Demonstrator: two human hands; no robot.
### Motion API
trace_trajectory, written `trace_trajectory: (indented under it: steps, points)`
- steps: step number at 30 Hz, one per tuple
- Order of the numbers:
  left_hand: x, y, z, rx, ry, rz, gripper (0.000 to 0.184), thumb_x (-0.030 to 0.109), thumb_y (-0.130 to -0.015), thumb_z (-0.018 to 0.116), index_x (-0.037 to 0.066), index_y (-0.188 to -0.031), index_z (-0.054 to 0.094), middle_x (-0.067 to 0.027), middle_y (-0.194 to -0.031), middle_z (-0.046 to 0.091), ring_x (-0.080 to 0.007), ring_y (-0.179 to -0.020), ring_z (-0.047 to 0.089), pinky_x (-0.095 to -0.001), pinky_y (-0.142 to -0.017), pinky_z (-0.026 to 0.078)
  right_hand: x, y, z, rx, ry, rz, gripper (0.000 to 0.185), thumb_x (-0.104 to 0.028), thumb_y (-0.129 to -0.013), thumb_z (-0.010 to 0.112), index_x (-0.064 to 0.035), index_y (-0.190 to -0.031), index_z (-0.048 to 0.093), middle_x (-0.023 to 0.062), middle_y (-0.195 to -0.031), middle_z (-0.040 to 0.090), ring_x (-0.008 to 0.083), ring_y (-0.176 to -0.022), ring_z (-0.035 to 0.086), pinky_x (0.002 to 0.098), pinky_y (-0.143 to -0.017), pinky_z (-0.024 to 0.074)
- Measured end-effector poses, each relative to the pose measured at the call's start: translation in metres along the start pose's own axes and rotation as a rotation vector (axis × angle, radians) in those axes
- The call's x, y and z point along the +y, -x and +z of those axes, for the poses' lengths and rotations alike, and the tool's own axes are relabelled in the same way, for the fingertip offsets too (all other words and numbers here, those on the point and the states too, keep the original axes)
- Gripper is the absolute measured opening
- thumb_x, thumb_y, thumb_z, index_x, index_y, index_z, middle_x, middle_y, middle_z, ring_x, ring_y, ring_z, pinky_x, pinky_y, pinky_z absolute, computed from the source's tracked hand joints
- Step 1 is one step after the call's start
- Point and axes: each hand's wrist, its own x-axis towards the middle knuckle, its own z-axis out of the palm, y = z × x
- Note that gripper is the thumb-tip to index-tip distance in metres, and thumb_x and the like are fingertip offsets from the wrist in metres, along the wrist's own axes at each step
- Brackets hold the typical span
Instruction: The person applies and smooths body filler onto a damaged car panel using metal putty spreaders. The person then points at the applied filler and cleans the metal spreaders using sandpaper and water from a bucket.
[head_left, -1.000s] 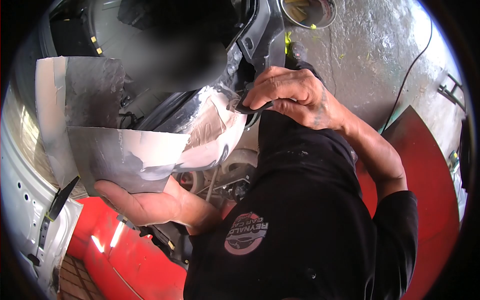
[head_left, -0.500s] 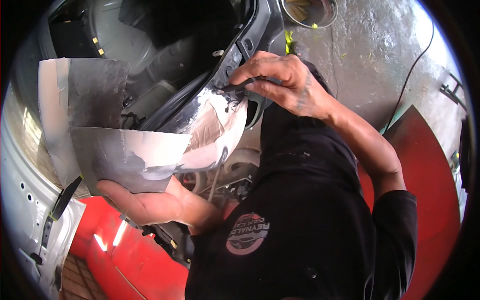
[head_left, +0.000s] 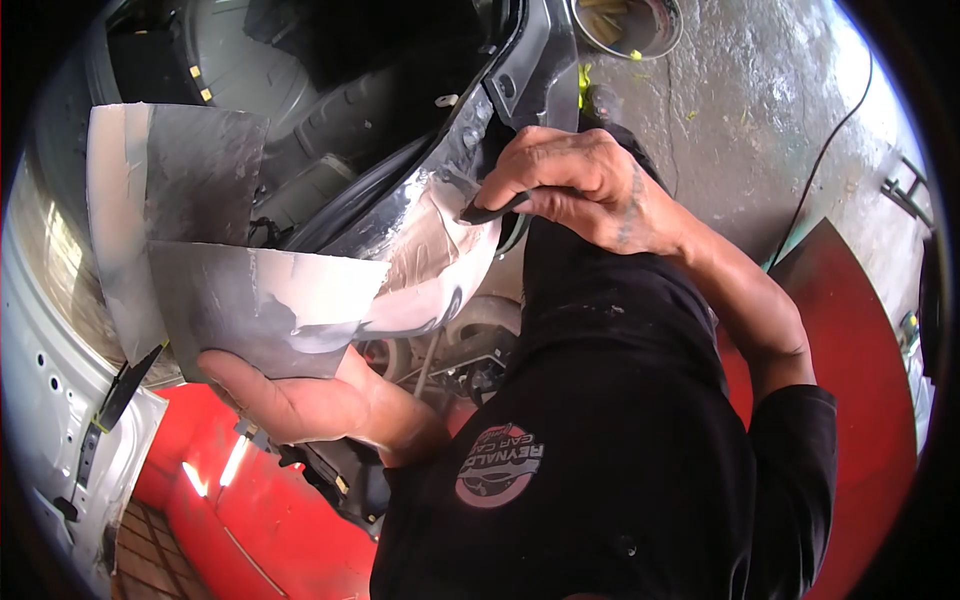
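Note:
My left hand (head_left: 290, 398) grips two thin grey sheets, with the thumb over the lower edge of the nearer sheet (head_left: 220, 300). Pale putty coats part of that sheet, and more lies along the left side of the farther sheet (head_left: 200, 165). Pinched between thumb and fingers of my right hand (head_left: 590, 185) is a small black spreader (head_left: 490, 212). Its edge meets the putty-smeared car body panel (head_left: 435, 255), near the right end of the pale patch. The spreader's far end is hidden by my fingers.
Behind the panel is the open car body interior (head_left: 320, 210). A round bucket (head_left: 650, 45) stands on the wet-looking floor (head_left: 740, 130), where a dark cable (head_left: 825, 150) runs. Red panels (head_left: 850, 340) lie right and lower left; a silver door-like part (head_left: 50, 400) is at left.
My right hand has moved down and slightly right, drawing the spreader over the putty on the panel. The left hand and sheets have barely shifted; the whole view moved a little.

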Motion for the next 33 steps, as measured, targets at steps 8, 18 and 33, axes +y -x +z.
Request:
trace_trajectory:
  steps: [8,18,33]
  points:
    - [0.003,0.000,0.001,-0.056,0.062,-0.070,0.060,0.035,-0.107,0.048,-0.009,-0.148,0.044,-0.0224,-0.151,0.049,-0.0362,-0.138,0.051,-0.0477,-0.118,0.039,-0.005,0.019,-0.014,-0.010,-0.085,0.066,0.020,0.002,-0.094,0.065,-0.0012,-0.112,0.073,0.0093,-0.106,0.075,0.0234,-0.103,0.068,0.0366,-0.089,0.0547]
    - [0.002,0.004,0.010,-0.020,0.224,-0.409,0.050,0.028,-0.106,0.053,-0.008,-0.140,0.053,-0.0190,-0.139,0.060,-0.0317,-0.126,0.061,-0.0457,-0.108,0.048,-0.039,0.021,-0.005,0.476,-0.601,0.366,0.028,-0.006,-0.098,0.069,0.0043,-0.124,0.066,0.0146,-0.113,0.074,0.0177,-0.106,0.070,0.0320,-0.099,0.0522]
    - [0.014,0.027,0.012,-0.224,0.726,-0.719,0.034,0.027,-0.107,0.058,0.002,-0.130,0.059,-0.0098,-0.121,0.066,-0.0212,-0.108,0.066,-0.0397,-0.093,0.054,-0.125,0.012,0.023,0.201,0.592,-0.564,0.034,0.005,-0.074,0.070,0.0054,-0.108,0.072,0.0221,-0.113,0.075,0.0370,-0.096,0.069,0.0454,-0.085,0.0559]
